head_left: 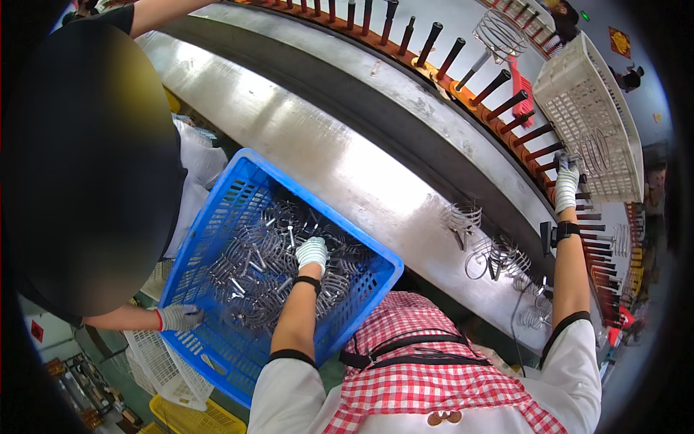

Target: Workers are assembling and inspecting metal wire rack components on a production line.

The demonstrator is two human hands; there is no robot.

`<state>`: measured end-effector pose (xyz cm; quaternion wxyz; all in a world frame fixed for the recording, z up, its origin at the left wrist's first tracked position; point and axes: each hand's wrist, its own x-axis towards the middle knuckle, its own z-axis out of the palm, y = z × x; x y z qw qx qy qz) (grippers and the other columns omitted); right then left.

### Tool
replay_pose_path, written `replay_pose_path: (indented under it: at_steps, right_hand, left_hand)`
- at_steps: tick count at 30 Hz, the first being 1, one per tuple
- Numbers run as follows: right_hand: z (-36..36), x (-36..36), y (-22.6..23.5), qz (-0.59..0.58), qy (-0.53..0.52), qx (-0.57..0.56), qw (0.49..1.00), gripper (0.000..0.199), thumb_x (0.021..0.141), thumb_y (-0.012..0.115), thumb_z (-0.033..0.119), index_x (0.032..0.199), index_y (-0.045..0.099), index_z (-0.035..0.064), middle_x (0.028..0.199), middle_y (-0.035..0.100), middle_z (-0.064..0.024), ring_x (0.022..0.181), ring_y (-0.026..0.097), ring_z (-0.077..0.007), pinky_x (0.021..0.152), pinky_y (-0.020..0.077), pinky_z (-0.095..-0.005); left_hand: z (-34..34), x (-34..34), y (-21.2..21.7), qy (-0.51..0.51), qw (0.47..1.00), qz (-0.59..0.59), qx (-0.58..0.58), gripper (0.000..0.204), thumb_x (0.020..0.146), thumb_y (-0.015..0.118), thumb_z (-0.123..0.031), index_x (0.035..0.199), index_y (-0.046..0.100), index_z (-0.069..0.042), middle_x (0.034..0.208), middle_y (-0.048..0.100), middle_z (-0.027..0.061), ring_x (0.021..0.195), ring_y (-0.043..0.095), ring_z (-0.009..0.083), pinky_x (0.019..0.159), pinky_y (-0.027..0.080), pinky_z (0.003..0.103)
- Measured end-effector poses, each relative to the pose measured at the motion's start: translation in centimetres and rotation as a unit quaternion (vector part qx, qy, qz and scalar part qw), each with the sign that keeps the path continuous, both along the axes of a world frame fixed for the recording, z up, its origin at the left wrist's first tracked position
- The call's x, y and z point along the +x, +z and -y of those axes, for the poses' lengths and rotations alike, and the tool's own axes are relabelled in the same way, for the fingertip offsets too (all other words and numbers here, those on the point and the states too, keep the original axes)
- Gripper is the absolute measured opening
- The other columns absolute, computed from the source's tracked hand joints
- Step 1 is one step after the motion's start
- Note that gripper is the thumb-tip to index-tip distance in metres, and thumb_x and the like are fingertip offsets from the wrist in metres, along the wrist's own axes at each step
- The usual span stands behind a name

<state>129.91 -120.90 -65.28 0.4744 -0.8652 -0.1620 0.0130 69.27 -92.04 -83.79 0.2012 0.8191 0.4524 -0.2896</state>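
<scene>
My left hand point(312, 254), in a white striped glove, reaches into a blue plastic crate point(224, 189) and touches a heap of metal wire whisk heads point(249, 253). Its fingers point down into the heap, so their tips are hidden. Far to the right, my gloved right hand point(567, 173) is closed beside a row of dark handles point(531, 136). A coiled wire whisk head point(594, 153) shows at its fingertips and appears held by them. Loose whisk heads point(499, 259) lie on the metal bench point(347, 170) between my hands.
At left, another person's gloved hand point(181, 317) rests on the crate's rim. A white basket point(589, 108) stands beyond the handle row, near a standing whisk point(499, 36) and a red object point(520, 94). Yellow point(199, 418) and white point(170, 369) crates sit low at left.
</scene>
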Motion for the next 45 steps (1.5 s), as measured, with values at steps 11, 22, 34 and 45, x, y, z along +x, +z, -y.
replay_pose_path:
  at_steps: [11, 22, 34, 45]
  right_hand:
    - [-11.0, -32.9, 7.0, -0.198, 0.427, -0.076, 0.879, 0.045, 0.088, 0.054, 0.027, 0.125, 0.047, 0.0027, 0.114, 0.056, -0.0118, 0.105, 0.052, -0.0233, 0.092, 0.0404, -0.0347]
    - [-4.8, -35.4, 2.6, -0.137, 0.534, -0.086, 0.830, 0.038, 0.083, 0.060, 0.022, 0.113, 0.051, 0.0003, 0.094, 0.060, -0.0209, 0.085, 0.059, -0.0336, 0.075, 0.0460, -0.0402]
    - [18.3, -15.8, 8.6, 0.012, -0.219, 0.248, 0.944, 0.042, 0.085, 0.057, 0.046, 0.096, 0.060, 0.0057, 0.070, 0.056, 0.0011, 0.057, 0.049, -0.0064, 0.051, 0.0408, -0.0227]
    - [41.2, -0.4, 3.3, 0.176, -0.560, 0.085, 0.805, 0.036, 0.084, 0.060, 0.044, 0.078, 0.056, 0.0085, 0.054, 0.051, 0.0003, 0.043, 0.041, -0.0093, 0.041, 0.0326, -0.0268]
  left_hand:
    - [2.7, -8.6, 14.7, 0.367, 0.815, 0.444, -0.065, 0.019, 0.084, 0.060, -0.015, 0.097, 0.064, -0.002, 0.080, 0.063, 0.0065, 0.071, 0.059, 0.0145, 0.062, 0.047, 0.025]
    - [6.5, 3.6, 21.7, 0.341, 0.733, 0.513, -0.290, 0.026, 0.085, 0.058, -0.016, 0.103, 0.059, 0.002, 0.071, 0.062, 0.0075, 0.055, 0.055, 0.0115, 0.053, 0.047, 0.025]
    - [8.7, 9.3, -3.5, -0.094, 0.991, -0.062, -0.066, 0.045, 0.087, 0.043, -0.041, 0.115, 0.059, -0.010, 0.124, 0.053, 0.0110, 0.111, 0.053, 0.0296, 0.091, 0.045, 0.038]
    - [9.6, 2.2, 3.0, -0.004, 0.986, 0.153, 0.070, 0.026, 0.084, 0.054, -0.023, 0.101, 0.063, -0.005, 0.102, 0.062, 0.0174, 0.091, 0.059, 0.0321, 0.082, 0.045, 0.037]
